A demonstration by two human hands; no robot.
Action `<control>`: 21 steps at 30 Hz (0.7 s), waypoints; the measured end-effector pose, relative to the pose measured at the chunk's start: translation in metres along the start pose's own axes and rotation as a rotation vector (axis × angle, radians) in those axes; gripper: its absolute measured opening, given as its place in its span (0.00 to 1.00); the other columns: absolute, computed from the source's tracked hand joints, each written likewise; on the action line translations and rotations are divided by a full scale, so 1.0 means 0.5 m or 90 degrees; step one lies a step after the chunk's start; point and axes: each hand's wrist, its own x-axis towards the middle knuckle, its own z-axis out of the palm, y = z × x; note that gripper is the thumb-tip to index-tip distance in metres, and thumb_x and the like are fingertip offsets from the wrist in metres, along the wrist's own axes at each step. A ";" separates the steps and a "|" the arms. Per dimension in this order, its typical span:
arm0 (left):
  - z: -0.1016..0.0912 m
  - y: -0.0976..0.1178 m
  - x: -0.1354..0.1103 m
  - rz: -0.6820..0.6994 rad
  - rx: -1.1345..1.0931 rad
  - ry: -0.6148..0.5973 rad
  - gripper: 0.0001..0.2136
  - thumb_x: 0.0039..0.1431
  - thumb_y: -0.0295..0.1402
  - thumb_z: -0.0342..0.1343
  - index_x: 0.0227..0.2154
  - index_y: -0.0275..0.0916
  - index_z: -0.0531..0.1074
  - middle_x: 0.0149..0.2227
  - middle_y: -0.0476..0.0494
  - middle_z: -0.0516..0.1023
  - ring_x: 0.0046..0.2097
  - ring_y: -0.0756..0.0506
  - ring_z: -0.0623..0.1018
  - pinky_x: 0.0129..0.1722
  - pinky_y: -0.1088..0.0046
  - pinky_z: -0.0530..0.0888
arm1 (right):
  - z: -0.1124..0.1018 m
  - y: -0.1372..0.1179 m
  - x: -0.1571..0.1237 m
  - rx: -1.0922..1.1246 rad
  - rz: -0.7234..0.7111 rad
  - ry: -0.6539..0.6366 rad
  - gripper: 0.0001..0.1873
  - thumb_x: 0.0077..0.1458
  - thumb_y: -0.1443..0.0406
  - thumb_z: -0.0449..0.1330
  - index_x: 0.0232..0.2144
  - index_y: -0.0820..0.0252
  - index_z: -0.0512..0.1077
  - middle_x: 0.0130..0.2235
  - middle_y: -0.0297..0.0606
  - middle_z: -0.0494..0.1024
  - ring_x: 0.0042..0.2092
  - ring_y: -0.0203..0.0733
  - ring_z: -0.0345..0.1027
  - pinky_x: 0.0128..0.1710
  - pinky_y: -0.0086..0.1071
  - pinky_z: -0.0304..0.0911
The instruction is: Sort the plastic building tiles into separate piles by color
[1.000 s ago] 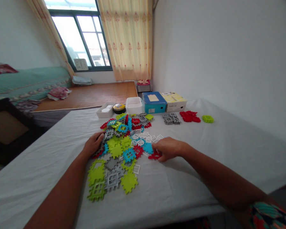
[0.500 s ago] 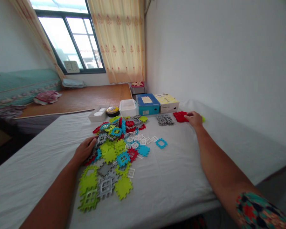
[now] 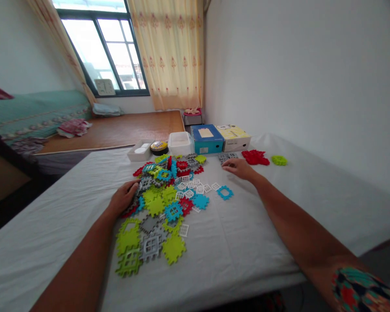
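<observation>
My left hand (image 3: pixel 125 198) lies at the left edge of a heap of toothed plastic building tiles. Its fingers are stretched out and touch the grey and red tiles there. The heap mixes lime green tiles (image 3: pixel 156 206), blue tiles (image 3: pixel 173 211), grey tiles (image 3: pixel 150 247) and red ones. Small white window-grid pieces (image 3: pixel 199 188) lie along its right side. My right hand (image 3: pixel 239 168) is over the sheet just in front of a grey tile stack (image 3: pixel 227 157), partly covering it. Its fingers point left, slightly apart, with nothing visible in them.
A red tile stack (image 3: pixel 255 157) and a lime green stack (image 3: pixel 279 160) sit right of the grey one. Behind the heap stand a white tray (image 3: pixel 138 154), a round tin (image 3: pixel 159 147), a clear plastic tub (image 3: pixel 180 143), a blue box (image 3: pixel 207 139) and a yellow-white box (image 3: pixel 233 138).
My right hand has left the red stack and moved left to the grey stack, uncovering the red and green stacks. My left hand stays at the heap. The view has shifted slightly.
</observation>
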 end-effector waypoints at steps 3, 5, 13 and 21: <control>-0.001 0.007 -0.002 -0.001 -0.006 -0.001 0.28 0.58 0.49 0.42 0.52 0.39 0.74 0.54 0.43 0.77 0.55 0.40 0.73 0.58 0.65 0.66 | 0.065 -0.077 -0.005 0.009 -0.133 -0.136 0.14 0.55 0.58 0.63 0.41 0.59 0.78 0.43 0.44 0.79 0.38 0.41 0.72 0.43 0.35 0.65; -0.002 0.012 -0.003 -0.004 -0.008 -0.001 0.28 0.58 0.49 0.42 0.52 0.39 0.74 0.53 0.43 0.77 0.55 0.41 0.74 0.58 0.65 0.67 | 0.093 -0.106 -0.015 -0.024 -0.183 -0.166 0.16 0.54 0.58 0.64 0.43 0.60 0.78 0.45 0.48 0.77 0.44 0.45 0.71 0.48 0.38 0.64; -0.003 0.014 -0.004 -0.004 0.003 -0.002 0.28 0.58 0.50 0.42 0.52 0.38 0.74 0.54 0.42 0.76 0.54 0.41 0.74 0.57 0.67 0.68 | 0.102 -0.150 -0.028 0.031 -0.134 -0.211 0.16 0.52 0.53 0.65 0.37 0.59 0.78 0.34 0.39 0.79 0.34 0.40 0.70 0.36 0.31 0.63; -0.003 0.015 -0.006 0.002 0.001 -0.001 0.28 0.58 0.50 0.41 0.52 0.38 0.74 0.54 0.42 0.76 0.55 0.40 0.74 0.58 0.66 0.67 | -0.036 0.007 -0.008 0.077 0.060 -0.085 0.16 0.51 0.53 0.61 0.32 0.60 0.77 0.33 0.39 0.80 0.35 0.42 0.71 0.37 0.33 0.63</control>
